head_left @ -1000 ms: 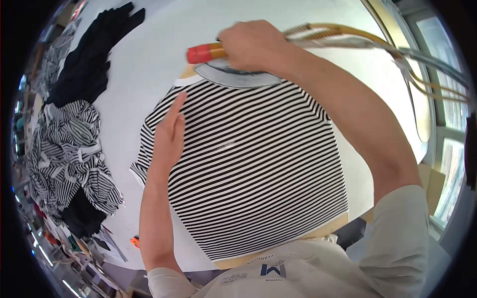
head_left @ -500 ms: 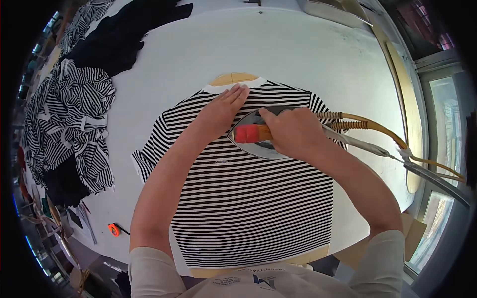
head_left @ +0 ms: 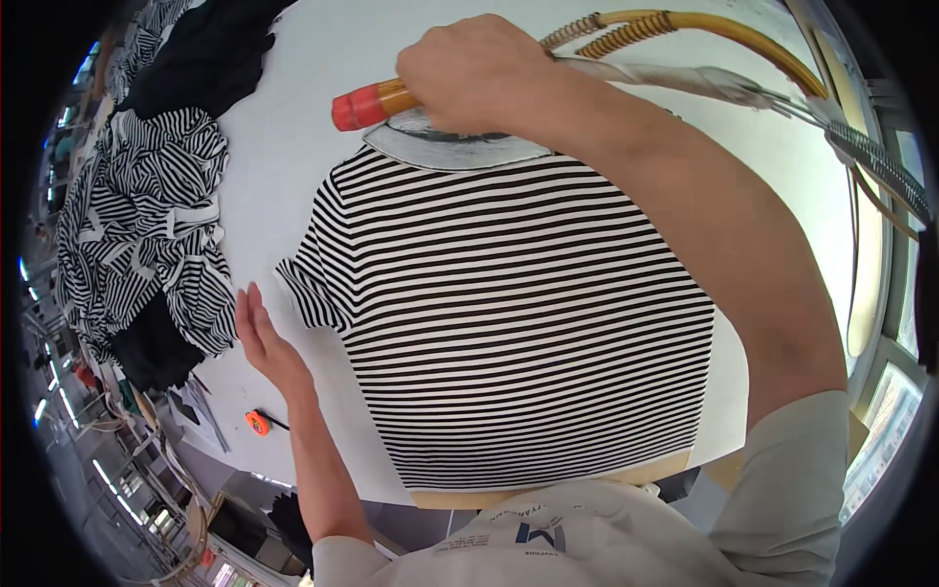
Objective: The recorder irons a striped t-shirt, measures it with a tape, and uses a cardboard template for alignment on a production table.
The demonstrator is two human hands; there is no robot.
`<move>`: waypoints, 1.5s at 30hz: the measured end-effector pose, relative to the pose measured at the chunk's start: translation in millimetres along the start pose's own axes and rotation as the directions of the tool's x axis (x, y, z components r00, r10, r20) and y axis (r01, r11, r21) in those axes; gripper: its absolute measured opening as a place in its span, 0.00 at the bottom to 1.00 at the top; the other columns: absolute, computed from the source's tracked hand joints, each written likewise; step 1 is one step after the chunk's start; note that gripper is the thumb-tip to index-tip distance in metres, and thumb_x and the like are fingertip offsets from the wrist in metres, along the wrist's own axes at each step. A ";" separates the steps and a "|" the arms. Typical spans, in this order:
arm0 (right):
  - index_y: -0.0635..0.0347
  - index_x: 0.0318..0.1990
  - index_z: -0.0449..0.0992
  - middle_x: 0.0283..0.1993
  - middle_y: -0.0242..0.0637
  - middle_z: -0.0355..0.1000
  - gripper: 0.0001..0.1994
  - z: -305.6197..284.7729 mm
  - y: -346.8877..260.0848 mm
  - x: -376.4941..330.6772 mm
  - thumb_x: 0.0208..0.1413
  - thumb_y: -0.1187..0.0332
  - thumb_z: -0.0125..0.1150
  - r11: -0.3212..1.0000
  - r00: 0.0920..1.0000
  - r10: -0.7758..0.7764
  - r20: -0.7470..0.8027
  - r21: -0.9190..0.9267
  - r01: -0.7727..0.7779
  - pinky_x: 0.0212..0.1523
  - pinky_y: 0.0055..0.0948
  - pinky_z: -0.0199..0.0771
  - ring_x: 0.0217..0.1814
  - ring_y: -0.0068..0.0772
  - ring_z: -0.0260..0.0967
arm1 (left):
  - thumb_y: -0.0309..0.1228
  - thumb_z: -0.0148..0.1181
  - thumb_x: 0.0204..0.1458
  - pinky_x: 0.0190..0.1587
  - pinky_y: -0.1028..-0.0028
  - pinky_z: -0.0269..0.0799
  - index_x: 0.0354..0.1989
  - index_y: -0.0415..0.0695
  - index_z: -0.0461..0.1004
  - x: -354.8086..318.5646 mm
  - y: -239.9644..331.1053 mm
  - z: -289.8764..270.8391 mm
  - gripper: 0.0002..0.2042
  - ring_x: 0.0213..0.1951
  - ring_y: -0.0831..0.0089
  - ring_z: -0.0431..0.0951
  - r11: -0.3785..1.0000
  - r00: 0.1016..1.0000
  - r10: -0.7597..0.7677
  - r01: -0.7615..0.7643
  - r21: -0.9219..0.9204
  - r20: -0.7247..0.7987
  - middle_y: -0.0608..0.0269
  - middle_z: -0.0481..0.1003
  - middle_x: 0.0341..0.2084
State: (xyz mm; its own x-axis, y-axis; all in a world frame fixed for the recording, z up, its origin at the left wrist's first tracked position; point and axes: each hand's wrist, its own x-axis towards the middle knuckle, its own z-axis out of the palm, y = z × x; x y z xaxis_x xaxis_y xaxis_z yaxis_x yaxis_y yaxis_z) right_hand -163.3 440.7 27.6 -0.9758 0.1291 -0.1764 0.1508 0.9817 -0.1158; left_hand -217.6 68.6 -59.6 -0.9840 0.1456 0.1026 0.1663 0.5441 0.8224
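A black-and-white striped T-shirt [head_left: 518, 323] lies spread on the white table, its lower end toward me. A tan board shows past the hem. My right hand [head_left: 479, 73] is wrapped round the wooden, red-tipped handle of an iron [head_left: 460, 147], whose plate is over the neck end of the shirt and hides the collar. Whether the plate touches the cloth, I cannot tell. My left hand [head_left: 269, 342], fingers stretched out and holding nothing, is to the left of the shirt, near its left sleeve [head_left: 311, 293].
Crumpled striped shirts [head_left: 147, 220] and black cloth [head_left: 201, 59] are heaped along the table's left side. An orange tape measure [head_left: 257, 423] lies near the front left edge. Yellowish hoses [head_left: 724, 29] and a wrapped cable [head_left: 675, 78] trail from the iron to the right.
My right hand has carried the iron away from me and leftward, to the neck end. My left hand has left the shirt and moved to the left and nearer me. The view has shifted.
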 end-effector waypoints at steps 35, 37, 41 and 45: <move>0.60 0.34 0.82 0.31 0.39 0.80 0.07 61.5 -192.9 -157.4 0.52 0.69 0.59 0.990 0.985 -0.105 0.135 0.107 0.091 0.31 0.42 0.77 0.29 0.44 0.76 | 0.52 0.45 0.63 0.77 0.61 0.33 0.73 0.42 0.54 -333.2 19.3 17.8 0.35 0.76 0.64 0.46 0.333 -0.221 0.661 -0.770 -0.544 0.717 0.62 0.55 0.74; 0.59 0.33 0.83 0.31 0.38 0.80 0.07 66.1 -215.5 -162.8 0.52 0.69 0.60 0.984 0.975 -0.161 0.151 0.097 0.147 0.31 0.42 0.77 0.29 0.44 0.76 | 0.51 0.46 0.62 0.77 0.61 0.34 0.73 0.42 0.55 -344.2 19.7 14.4 0.35 0.76 0.64 0.47 0.352 -0.168 0.690 -0.772 -0.529 0.704 0.62 0.55 0.73; 0.59 0.34 0.83 0.31 0.39 0.80 0.07 68.5 -207.5 -224.5 0.52 0.69 0.60 0.964 0.939 -0.266 0.218 0.065 0.258 0.31 0.43 0.77 0.29 0.45 0.76 | 0.48 0.52 0.60 0.76 0.60 0.39 0.71 0.41 0.58 -387.6 23.8 -0.7 0.34 0.75 0.60 0.49 0.557 0.155 0.629 -0.773 -0.303 0.762 0.58 0.58 0.72; 0.58 0.35 0.82 0.32 0.40 0.81 0.08 72.4 -150.9 -280.3 0.52 0.68 0.60 0.988 0.973 -0.155 0.172 0.036 0.151 0.30 0.43 0.77 0.29 0.46 0.77 | 0.54 0.53 0.58 0.75 0.55 0.39 0.72 0.40 0.55 -433.7 44.6 18.7 0.39 0.76 0.56 0.46 0.584 0.288 0.554 -0.803 -0.118 0.781 0.54 0.53 0.74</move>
State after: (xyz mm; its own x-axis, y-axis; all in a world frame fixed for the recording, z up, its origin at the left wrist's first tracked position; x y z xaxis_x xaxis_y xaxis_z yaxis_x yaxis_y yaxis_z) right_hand 98.8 246.2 23.7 -0.9453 -0.0508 -0.3222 0.0071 0.9844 -0.1759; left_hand 217.7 45.2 -77.9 -0.1409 0.9889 0.0480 0.8801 0.1029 0.4635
